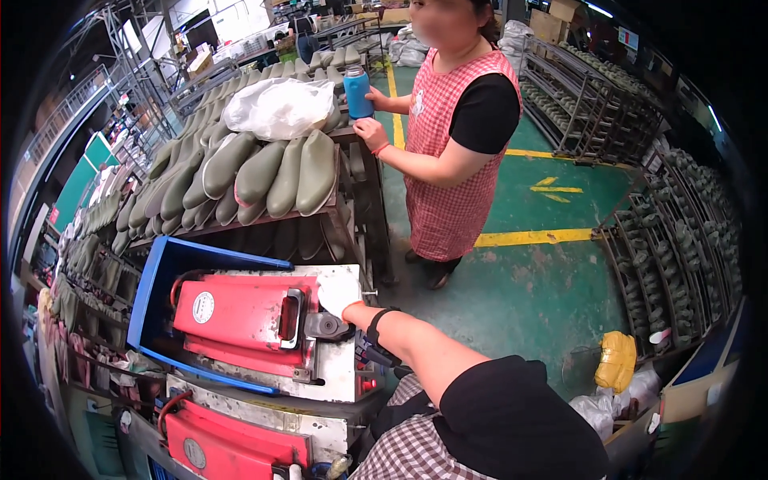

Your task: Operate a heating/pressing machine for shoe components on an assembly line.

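Observation:
My right hand (340,292), in a white glove with an orange cuff, is over the pale metal plate (340,368) of a red press-like machine (236,312). It is beside the machine's metal handle (293,318) and a grey metal bracket (328,326). White glove against pale plate leaves the fingers hard to make out; whether they grip anything I cannot tell. A black strap with a dark device (376,348) is around my right wrist. My left hand is outside the view.
A blue plastic bin (148,296) surrounds the machine's far side. Beyond stands a rack of olive-green shoe-shaped forms (264,176) with a white plastic bag (280,108) on top. A co-worker in a checked apron (456,176) holds a blue bottle (358,92). A second red machine (232,444) is nearer.

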Demonstrator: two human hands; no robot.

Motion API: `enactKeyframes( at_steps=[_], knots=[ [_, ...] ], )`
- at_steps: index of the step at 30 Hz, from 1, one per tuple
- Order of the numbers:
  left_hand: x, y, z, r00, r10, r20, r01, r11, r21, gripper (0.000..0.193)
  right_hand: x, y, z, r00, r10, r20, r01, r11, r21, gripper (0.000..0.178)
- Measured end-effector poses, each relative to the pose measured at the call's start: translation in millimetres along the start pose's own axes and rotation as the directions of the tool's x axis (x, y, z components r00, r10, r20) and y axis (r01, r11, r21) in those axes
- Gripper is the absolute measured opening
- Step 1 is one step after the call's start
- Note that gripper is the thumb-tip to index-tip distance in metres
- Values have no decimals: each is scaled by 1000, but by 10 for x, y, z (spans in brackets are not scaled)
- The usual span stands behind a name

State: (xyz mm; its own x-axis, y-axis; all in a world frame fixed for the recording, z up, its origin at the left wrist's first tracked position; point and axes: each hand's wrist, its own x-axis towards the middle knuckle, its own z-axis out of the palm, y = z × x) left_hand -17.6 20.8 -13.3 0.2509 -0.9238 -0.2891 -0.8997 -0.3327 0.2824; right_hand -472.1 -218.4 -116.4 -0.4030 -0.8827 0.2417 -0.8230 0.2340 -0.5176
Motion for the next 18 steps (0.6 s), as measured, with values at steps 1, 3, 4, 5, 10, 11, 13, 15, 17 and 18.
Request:
enactKeyframes(
  at_steps=[1, 3, 4, 5, 10, 11, 13, 15, 17, 18],
  knots=[
    [59, -61, 18, 1000, 1, 4, -1, 1000, 2, 55, 5, 4, 1, 1000, -24, -9, 24, 1000, -18, 24],
    [151, -160, 64, 984, -64, 165, 94, 979, -180, 51, 10, 13, -2, 999, -46, -19, 45, 998, -40, 24],
    [172, -196, 90, 984, -62, 168, 92, 980, -179, 51, 9, 15, -4, 999, -43, -28, 42, 999, -34, 24],
    [186, -222, 110, 991, -33, 130, 58, 980, -190, 49, 4, 15, -6, 999, -35, -26, 34, 998, -50, 24],
    [168, -225, 131, 996, -1, 90, 22, 972, -235, 43, -22, -23, -25, 999, -27, -34, 25, 999, -46, 23],
    [161, -217, 120, 996, -2, 85, 12, 993, -120, 40, -18, -35, -35, 999, -10, -31, 8, 997, -81, 23],
    [177, -198, 109, 997, 24, 79, -21, 999, -30, 38, -18, -54, -59, 996, -39, -84, 30, 994, -107, 24],
    [201, -206, 112, 993, 31, 113, -13, 988, -156, 36, -15, -63, -89, 996, -26, -86, 17, 994, -109, 23],
    [229, -240, 135, 991, 34, 126, -13, 986, -168, 36, -26, -61, -113, 999, -19, -47, 15, 997, -73, 23],
    [245, -261, 149, 990, 23, 136, 0, 986, -165, 35, -33, -55, -122, 998, -20, -60, 16, 997, -71, 23]
  ],
)
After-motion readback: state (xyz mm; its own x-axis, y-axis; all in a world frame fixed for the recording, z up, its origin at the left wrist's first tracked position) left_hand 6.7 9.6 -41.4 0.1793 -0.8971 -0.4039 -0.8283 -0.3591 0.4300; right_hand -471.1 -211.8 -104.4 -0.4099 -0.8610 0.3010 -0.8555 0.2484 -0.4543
